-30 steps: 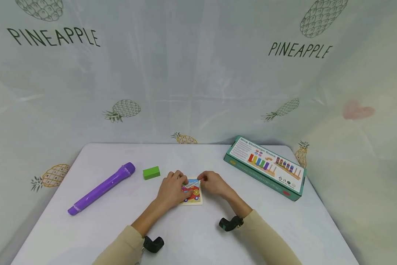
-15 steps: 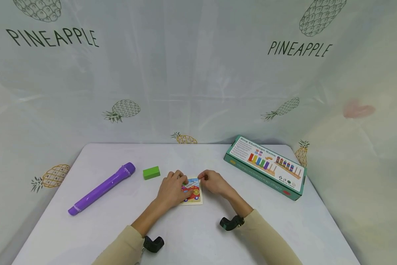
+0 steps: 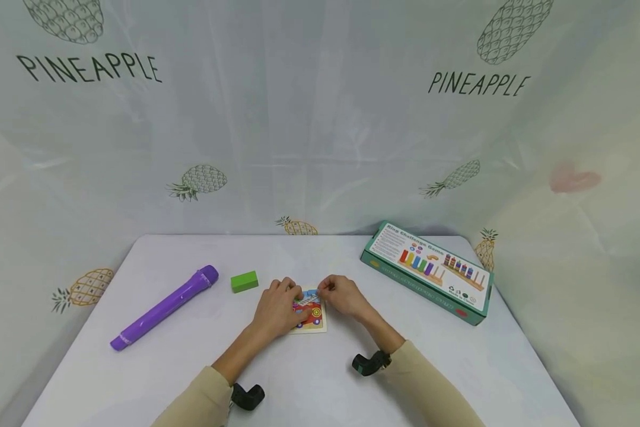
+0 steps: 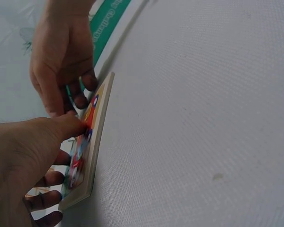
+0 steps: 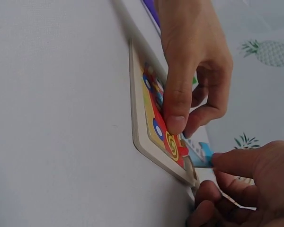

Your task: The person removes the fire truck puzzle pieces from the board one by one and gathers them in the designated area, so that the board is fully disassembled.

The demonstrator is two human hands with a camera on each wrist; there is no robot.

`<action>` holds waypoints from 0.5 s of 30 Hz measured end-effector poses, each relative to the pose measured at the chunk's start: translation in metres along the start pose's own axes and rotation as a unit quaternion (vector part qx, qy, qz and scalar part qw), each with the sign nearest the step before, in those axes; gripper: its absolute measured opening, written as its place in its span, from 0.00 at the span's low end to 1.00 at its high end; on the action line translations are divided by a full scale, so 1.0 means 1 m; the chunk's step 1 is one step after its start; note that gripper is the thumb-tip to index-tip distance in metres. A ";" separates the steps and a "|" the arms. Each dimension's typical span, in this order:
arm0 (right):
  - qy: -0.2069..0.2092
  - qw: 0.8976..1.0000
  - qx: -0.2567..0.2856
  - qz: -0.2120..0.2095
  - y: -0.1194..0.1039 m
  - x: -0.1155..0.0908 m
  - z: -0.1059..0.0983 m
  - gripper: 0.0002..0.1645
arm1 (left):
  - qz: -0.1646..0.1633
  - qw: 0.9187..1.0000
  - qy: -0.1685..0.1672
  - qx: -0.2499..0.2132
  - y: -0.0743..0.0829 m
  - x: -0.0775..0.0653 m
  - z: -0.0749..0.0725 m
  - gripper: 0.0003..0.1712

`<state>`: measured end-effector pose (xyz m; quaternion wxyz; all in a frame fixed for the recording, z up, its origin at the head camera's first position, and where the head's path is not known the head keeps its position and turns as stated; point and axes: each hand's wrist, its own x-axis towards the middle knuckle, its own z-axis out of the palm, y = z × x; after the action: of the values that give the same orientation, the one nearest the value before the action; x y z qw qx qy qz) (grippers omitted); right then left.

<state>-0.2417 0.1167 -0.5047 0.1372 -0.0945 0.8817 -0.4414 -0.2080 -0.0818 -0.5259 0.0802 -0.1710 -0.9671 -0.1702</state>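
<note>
A small wooden jigsaw puzzle [image 3: 315, 322] with a red vehicle picture lies flat on the white table. My left hand [image 3: 279, 306] holds it from the left, with the thumb [image 5: 178, 106] pressed on the red part and the other fingers bent at the board's far left side. At the far right corner, my right hand [image 3: 343, 295] pinches a light blue puzzle piece [image 5: 201, 152] with a printed ladder. That piece stands tilted up from the board in the right wrist view, and bare wood shows beside it. My left hand covers the puzzle's left part in the head view.
A green block [image 3: 244, 281] lies just beyond my left hand. Further left is a purple microphone-shaped stick [image 3: 165, 308]. A green and white Ring Challenge Game box [image 3: 428, 273] lies at the back right. A pineapple-print curtain [image 3: 320, 118] hangs behind the table.
The head view has tipped slightly, so the scene sits a little lower. Both hands keep their places at the puzzle, the right one still pinching the piece at the corner.
</note>
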 end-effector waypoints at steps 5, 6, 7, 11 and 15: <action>0.008 1.000 0.024 0.004 0.002 0.000 0.000 0.05 | 0.001 1.000 -0.001 -0.010 0.000 0.000 0.001 0.22; 0.008 1.000 0.029 0.002 0.002 0.001 0.000 0.05 | 0.000 1.000 0.000 -0.013 0.000 0.000 0.001 0.22; 0.008 0.999 0.034 0.000 0.002 0.000 -0.001 0.06 | -0.001 1.000 0.000 -0.013 0.000 0.000 0.001 0.22; 0.015 0.999 0.049 -0.009 0.005 -0.001 -0.003 0.07 | -0.004 1.000 0.000 -0.013 -0.002 0.000 0.001 0.22; 0.026 0.998 0.053 -0.014 0.007 -0.003 -0.007 0.08 | -0.002 1.000 0.001 -0.014 -0.004 0.000 0.003 0.22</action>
<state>-0.2419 0.1273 -0.5061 0.1127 -0.0883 0.8589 -0.4918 -0.2098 -0.0842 -0.5294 0.0784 -0.1698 -0.9650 -0.1839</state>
